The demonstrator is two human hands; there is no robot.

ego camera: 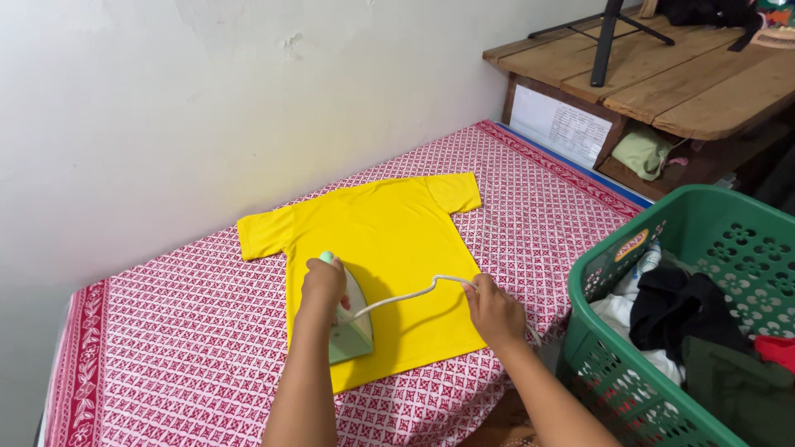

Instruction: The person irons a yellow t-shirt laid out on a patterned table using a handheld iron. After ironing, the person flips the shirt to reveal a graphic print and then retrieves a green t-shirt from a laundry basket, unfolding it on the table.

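Head: left hand (325,281) grips iron (352,324), right hand (493,311) lifts cord (406,295)

White rectangular printed paper sheet (562,124) pinned flat on wooden counter's (662,79) side; small oval yellow-and-red sticker label (631,245) on green plastic laundry basket's (729,240) rim — inner wall.

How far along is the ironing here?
Done: the yellow T-shirt is spread flat on the red patterned cloth. In hand: the left hand presses the pale green iron on the shirt's lower part, while the right hand lifts the white cord clear. Left: clothes are piled in the green basket.
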